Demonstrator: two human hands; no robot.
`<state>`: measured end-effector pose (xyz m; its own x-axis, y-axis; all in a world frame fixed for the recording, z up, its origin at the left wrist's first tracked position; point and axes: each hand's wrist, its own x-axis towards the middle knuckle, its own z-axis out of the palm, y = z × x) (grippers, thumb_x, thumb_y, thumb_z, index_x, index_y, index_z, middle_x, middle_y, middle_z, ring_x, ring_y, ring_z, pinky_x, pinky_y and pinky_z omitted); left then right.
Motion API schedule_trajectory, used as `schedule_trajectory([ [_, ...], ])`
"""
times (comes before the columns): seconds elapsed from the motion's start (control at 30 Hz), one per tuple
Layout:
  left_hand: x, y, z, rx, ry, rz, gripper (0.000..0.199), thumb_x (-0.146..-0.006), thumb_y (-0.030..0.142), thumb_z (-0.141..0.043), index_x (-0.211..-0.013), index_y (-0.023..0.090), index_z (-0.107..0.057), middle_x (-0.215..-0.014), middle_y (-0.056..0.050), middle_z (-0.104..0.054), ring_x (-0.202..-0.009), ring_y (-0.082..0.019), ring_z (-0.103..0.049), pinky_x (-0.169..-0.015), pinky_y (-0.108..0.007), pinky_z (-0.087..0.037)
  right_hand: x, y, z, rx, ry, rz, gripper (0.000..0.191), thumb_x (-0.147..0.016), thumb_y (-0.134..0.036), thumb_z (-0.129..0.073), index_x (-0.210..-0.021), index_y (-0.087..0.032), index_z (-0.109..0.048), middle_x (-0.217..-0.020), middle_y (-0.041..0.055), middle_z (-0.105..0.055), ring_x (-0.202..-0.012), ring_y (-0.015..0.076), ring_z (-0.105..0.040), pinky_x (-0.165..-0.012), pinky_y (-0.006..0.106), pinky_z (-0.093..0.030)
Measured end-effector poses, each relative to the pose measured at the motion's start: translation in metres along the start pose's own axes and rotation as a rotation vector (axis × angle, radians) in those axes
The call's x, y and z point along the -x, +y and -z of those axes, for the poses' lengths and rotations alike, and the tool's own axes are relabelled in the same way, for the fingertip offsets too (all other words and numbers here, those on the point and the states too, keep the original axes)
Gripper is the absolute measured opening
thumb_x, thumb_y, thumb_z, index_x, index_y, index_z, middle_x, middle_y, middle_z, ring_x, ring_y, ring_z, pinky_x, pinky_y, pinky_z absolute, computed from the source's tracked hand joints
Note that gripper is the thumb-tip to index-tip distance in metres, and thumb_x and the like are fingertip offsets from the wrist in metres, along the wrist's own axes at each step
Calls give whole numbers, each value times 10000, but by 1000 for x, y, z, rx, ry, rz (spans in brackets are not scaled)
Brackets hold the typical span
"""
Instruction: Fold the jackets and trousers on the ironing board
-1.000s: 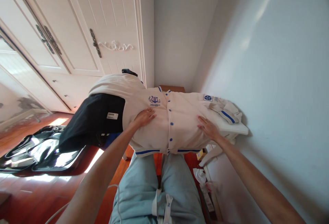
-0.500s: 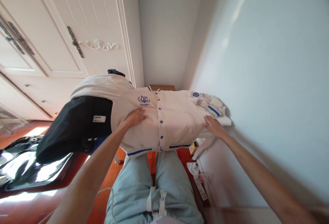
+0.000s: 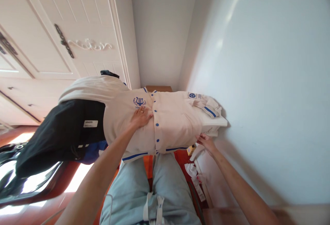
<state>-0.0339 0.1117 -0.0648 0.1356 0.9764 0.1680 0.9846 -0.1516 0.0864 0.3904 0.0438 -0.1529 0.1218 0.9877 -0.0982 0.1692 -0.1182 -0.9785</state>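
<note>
A cream jacket [image 3: 177, 118] with blue snaps and blue-striped hems lies front up across a white surface [image 3: 212, 121], whose right end shows past the jacket. My left hand [image 3: 141, 116], with a ring on one finger, rests spread on the jacket's chest, just below the blue lyre emblem. At the jacket's lower right side edge, my right hand [image 3: 205, 140] pinches the fabric. The right sleeve lies folded near the wall with its striped cuff [image 3: 210, 111] showing.
Black clothing [image 3: 64, 128] with a white label hangs at the left, above a shiny black object [image 3: 38, 183]. A white wardrobe [image 3: 87, 11] stands behind at left. A pale wall [image 3: 270, 80] bounds the right side. Small items lie low at right.
My left hand has slid right, toward the snap line. My right hand has moved down and closed at the jacket's side edge. The view has shifted slightly to the right.
</note>
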Motion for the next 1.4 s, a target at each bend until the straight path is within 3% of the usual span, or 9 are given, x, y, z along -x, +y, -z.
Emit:
schedule_trajectory([
  [0.1, -4, -6, -4, -3, 2, 6, 723, -1005, 588, -266, -1497, 74, -397, -1580, -226, -342, -1478, -345, -294, -1202, -468, -228, 2, 1, 18, -20, 8, -24, 452, -533, -566, -830, -666, -180, -635, -623, 4, -626, -610, 162, -593, -685, 336, -561],
  [0.27, -6, -7, -4, 22, 25, 3, 741, -984, 631, -288, -1476, 93, -422, -1567, -215, -370, -1462, -332, -328, -1195, -444, -242, 3, 1, 43, -28, 60, -71, 463, -490, -519, -847, -751, -163, -705, -642, -14, -619, -564, 128, -559, -657, 310, -555],
  [0.5, -9, -12, 1, 82, -101, 14, 732, -998, 618, -255, -1515, 109, -357, -1618, -196, -279, -1510, -327, -222, -1214, -488, -178, 10, 3, 20, -35, 71, -76, 430, -495, -528, -825, -691, -174, -681, -651, 17, -657, -610, 167, -613, -677, 333, -560],
  [0.67, -5, -10, 0, 66, -82, 20, 690, -1013, 577, -257, -1515, 116, -364, -1616, -195, -284, -1506, -320, -241, -1215, -481, -185, 18, 8, 9, -94, 166, -46, 508, -493, -577, -824, -776, -176, -691, -781, 73, -725, -759, 231, -686, -700, 352, -577],
  [0.9, -14, 3, 39, -62, -9, -113, 486, -990, 503, -409, -1126, 127, -685, -1172, -205, -686, -1195, -349, -595, -1003, -476, -445, 0, -37, 24, -79, 246, 172, 538, -631, -618, -769, -926, -175, -688, -858, 89, -736, -800, 235, -679, -762, 364, -572],
  [1.07, -42, 22, 52, 31, 112, -281, 452, -1037, 360, -281, -1370, 186, -533, -1399, -131, -590, -1332, -251, -508, -1086, -418, -392, -57, -81, 45, 232, 422, 422, 459, -723, -549, -625, -998, -183, -649, -966, 114, -717, -843, 254, -665, -792, 400, -556],
  [1.2, -59, 41, 23, 50, -72, -344, 612, -1022, 541, -278, -1505, 187, -404, -1602, -134, -349, -1512, -274, -243, -1205, -458, -224, -104, -106, 49, 720, 341, 611, 451, -758, -358, -577, -1173, -182, -603, -1215, 149, -662, -1145, 303, -603, -987, 437, -485],
  [1.3, -62, 47, 1, 65, -105, -299, 661, -1014, 586, -236, -1507, 183, -413, -1601, -146, -345, -1509, -289, -249, -1218, -488, -171, -125, -116, 48, 1144, 186, 529, 485, -772, -224, -595, -1253, -162, -576, -1336, 181, -595, -1271, 327, -530, -1069, 446, -413],
  [1.4, -60, 43, -9, 101, -51, -311, 651, -1015, 586, -231, -1508, 203, -416, -1593, -132, -367, -1497, -274, -279, -1223, -478, -162, -131, -118, 51, 1371, 129, 422, 433, -849, -191, -556, -1278, -127, -560, -1323, 216, -585, -1197, 333, -575, -1013, 451, -443],
])
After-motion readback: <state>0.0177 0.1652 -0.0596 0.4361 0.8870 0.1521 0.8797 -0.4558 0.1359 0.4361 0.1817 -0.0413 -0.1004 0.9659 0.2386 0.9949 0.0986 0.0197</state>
